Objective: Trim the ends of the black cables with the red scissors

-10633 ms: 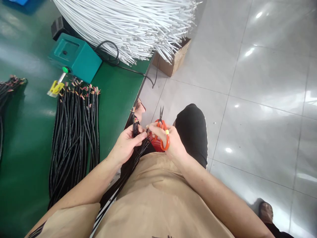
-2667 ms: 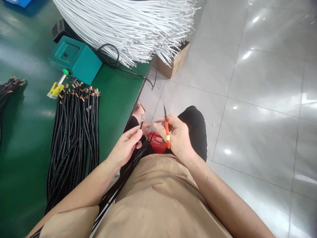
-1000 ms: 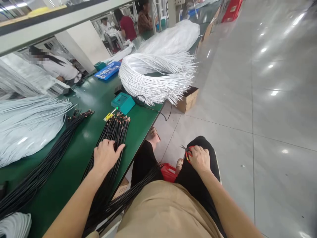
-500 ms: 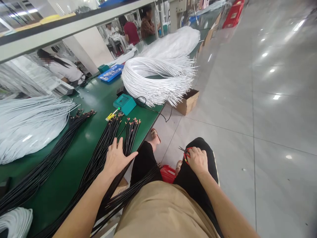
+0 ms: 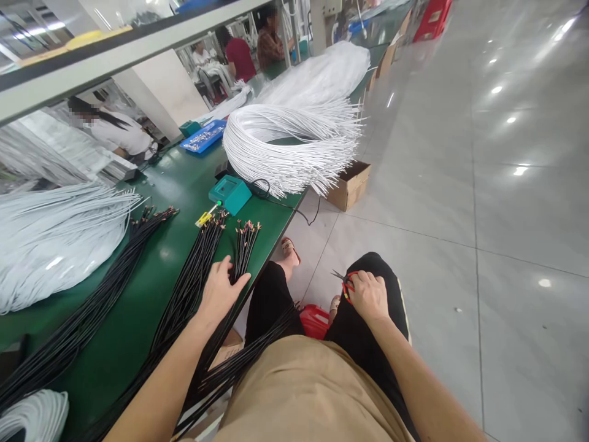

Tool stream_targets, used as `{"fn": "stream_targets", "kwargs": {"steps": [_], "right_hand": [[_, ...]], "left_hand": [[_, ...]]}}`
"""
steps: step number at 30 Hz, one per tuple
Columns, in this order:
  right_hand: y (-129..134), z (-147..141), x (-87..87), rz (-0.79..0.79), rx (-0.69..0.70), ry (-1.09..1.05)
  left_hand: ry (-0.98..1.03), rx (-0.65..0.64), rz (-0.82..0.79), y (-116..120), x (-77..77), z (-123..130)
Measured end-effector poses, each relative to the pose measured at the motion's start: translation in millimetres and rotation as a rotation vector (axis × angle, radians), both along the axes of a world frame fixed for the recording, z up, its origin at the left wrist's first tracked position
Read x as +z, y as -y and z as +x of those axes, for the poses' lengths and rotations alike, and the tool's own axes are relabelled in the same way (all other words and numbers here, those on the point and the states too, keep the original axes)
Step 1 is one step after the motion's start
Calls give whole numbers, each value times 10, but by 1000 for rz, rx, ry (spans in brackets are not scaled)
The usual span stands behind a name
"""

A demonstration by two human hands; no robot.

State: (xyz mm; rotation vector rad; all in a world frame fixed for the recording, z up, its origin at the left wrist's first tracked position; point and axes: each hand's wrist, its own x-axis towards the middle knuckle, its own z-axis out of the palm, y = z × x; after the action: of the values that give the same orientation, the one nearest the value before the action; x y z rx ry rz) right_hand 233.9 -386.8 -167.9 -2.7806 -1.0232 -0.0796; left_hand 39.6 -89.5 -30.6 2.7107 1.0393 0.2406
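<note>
My left hand (image 5: 223,287) rests at the small bundle of black cables (image 5: 243,248) near the table's edge, its thumb and fingers apart on either side of it. The cable ends show bare copper. Just left lies a larger black bundle (image 5: 196,270). Over my right thigh, my right hand (image 5: 368,294) is closed around red-handled scissors (image 5: 346,283), whose blades are apart and point up-left. More black cables (image 5: 257,350) lie across my lap. A teal box (image 5: 230,194) sits beyond the bundles, beside a yellow-handled tool (image 5: 204,218).
On the green table (image 5: 184,184) are a coil of white cables (image 5: 294,156), a blue tray (image 5: 203,136), another black bundle (image 5: 96,294) and white cables in plastic (image 5: 55,245). A cardboard box (image 5: 350,187) stands beside the table. Several people sit beyond.
My left hand has moved slightly right onto the small black bundle, with its thumb and fingers nearer each other. A loose cable beside that bundle no longer stands apart. My right hand still holds the scissors.
</note>
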Motion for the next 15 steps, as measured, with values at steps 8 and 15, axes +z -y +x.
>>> {"fn": "stream_targets", "kwargs": {"steps": [8,15], "right_hand": [[-14,-13,9,45,-2,-66],[-16,-43,52,151,-56,-213]], "left_hand": [[-139,-270,288,328,-16,12],[-109,-280,-451,464,236,58]]}}
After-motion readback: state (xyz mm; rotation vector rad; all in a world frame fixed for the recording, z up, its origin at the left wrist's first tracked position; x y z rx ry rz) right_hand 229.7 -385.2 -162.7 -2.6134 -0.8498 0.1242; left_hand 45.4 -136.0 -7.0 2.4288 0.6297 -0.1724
